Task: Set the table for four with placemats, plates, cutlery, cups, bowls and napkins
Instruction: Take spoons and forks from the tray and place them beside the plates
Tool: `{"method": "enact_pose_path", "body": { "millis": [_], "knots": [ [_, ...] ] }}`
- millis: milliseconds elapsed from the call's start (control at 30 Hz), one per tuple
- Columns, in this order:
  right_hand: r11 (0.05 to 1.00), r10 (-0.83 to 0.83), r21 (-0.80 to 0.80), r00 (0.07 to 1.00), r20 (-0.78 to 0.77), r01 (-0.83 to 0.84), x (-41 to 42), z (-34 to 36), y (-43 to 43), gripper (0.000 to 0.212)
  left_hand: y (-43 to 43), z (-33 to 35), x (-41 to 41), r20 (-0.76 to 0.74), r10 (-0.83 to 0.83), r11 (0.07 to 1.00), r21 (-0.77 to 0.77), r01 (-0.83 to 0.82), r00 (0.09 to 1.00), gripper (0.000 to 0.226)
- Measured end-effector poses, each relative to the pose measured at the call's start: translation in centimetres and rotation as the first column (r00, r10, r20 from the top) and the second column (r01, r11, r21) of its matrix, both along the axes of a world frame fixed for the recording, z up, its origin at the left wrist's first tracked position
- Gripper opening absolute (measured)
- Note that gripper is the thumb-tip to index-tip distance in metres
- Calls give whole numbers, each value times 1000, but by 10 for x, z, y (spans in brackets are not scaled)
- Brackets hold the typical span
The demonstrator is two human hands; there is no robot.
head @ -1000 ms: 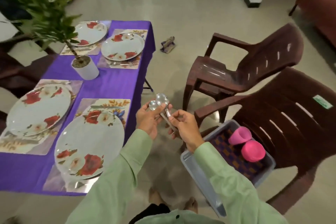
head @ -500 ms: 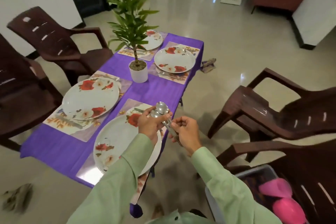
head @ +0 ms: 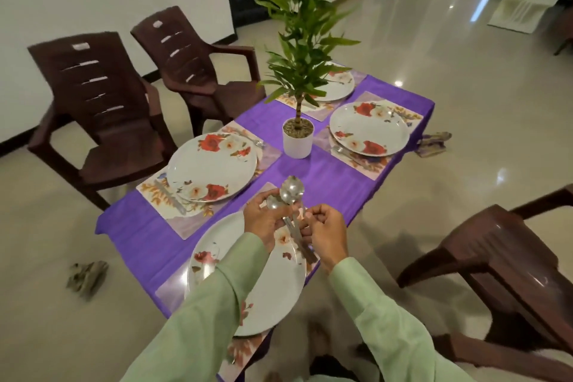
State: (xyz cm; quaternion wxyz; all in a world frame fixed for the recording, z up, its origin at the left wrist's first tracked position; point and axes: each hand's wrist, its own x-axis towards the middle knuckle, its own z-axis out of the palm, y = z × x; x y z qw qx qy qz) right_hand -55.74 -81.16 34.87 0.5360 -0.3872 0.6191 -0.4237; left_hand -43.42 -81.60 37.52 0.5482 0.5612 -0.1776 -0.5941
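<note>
Left plate [head: 210,170] on its placemat on the purple counter [head: 328,177]; left hand [head: 263,222] grip curled round the bunched spoons [head: 291,192] just below their bowls, over the near plate [head: 279,295]; right hand [head: 325,236] grip pinching their handles.

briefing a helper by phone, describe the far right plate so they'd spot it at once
Find the purple table, then the white plant pot at its middle. The far right plate lies past the pot on the right side, near the far corner. Unlike the far left plate, no leaves cover it, and a fork lies on its placemat.
</note>
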Motion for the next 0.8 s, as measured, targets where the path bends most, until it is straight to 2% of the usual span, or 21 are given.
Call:
{"method": "enact_pose_path", "body": {
  "millis": [133, 267, 433, 633, 800],
  "knots": [
    [1000, 28, -1, 1000, 9, -28, -15, -14, -42, 16, -16, -4, -3, 2, 81, 995, 62, -81, 997, 52],
    [997, 72, -7, 988, -139, -74, -32, -31, -73, 12, -25, -13, -1, 36, 179, 979, 91, -182, 983, 48],
    [989, 148, 45, 965, -216, -141, -36, -66, -95, 10, -18, -22, 5, 71, 266, 958, 93, -272, 961, 52],
    [963, 268, 123, 870, -413, -238, -35, -108, -105, 31, -5, -36, 22, 44, 337, 936, 97, -340, 940, 48],
    [939, 344, 211, 776, -528, -273, -33, -130, -114, 22, 1, -39, 24, 17, 359, 931, 70, -359, 933, 51]
  ]
}}
